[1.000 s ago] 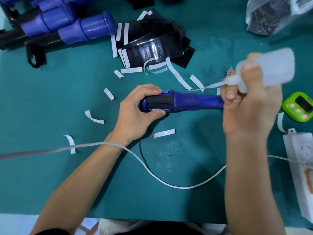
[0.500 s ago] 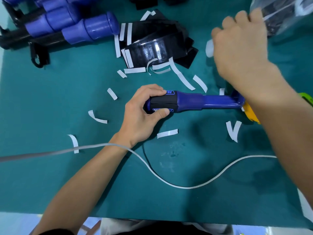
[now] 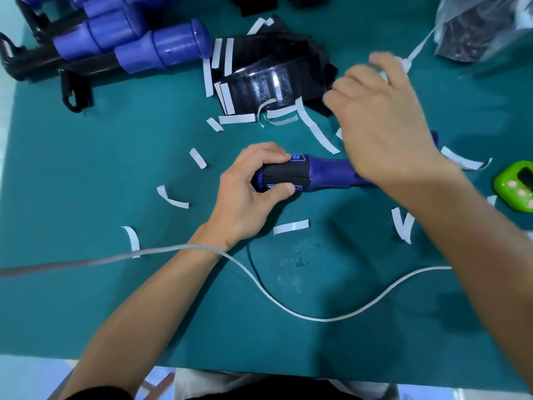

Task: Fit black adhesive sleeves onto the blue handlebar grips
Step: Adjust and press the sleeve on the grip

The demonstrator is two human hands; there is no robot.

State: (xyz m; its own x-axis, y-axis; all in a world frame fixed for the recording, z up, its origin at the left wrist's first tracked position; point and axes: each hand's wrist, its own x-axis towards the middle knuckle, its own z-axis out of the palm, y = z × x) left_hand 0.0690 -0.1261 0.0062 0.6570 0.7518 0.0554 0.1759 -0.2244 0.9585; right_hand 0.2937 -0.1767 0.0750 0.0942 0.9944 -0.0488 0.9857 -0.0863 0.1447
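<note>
Gripping one blue grip mid-table, black sleeve already wrapped on — left hand, fingers curled round it; right hand blurred above the sleeve stack, hold unclear; further grips far left look bare.

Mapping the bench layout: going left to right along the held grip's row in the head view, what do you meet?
Curled paper strip → left hand → black sleeve → blue grip → green timer.
</note>
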